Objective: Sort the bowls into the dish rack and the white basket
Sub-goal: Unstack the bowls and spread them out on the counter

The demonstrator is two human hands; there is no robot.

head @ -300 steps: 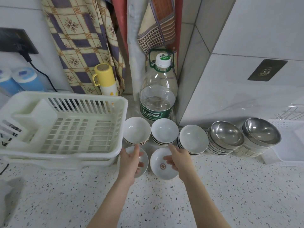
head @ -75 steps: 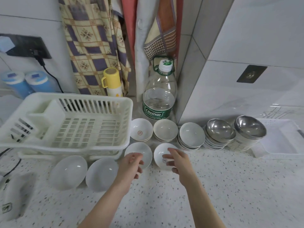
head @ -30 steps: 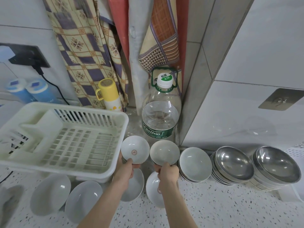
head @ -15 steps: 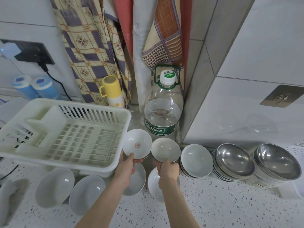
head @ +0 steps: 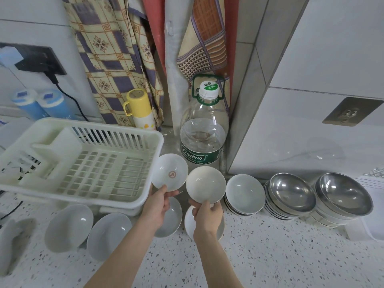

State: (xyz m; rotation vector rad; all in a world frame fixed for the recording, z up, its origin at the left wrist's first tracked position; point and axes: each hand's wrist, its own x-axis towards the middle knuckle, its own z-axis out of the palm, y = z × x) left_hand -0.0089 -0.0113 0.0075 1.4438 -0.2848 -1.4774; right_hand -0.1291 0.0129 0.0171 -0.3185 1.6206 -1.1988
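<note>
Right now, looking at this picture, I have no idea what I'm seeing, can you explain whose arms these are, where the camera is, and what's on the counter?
No machine here: these are a person's two bare arms, filmed by a camera worn on their head, looking forward and down.

The left hand holds a white bowl with a red mark by its rim. The right hand holds a plain white bowl the same way.

On the speckled counter four more white bowls lie in a row in front, two of them partly behind the hands. To the right stand a stack of white bowls and two stacks of steel bowls. The white dish rack on the left holds no bowls. Behind stand a big water bottle and a yellow flask.
</note>
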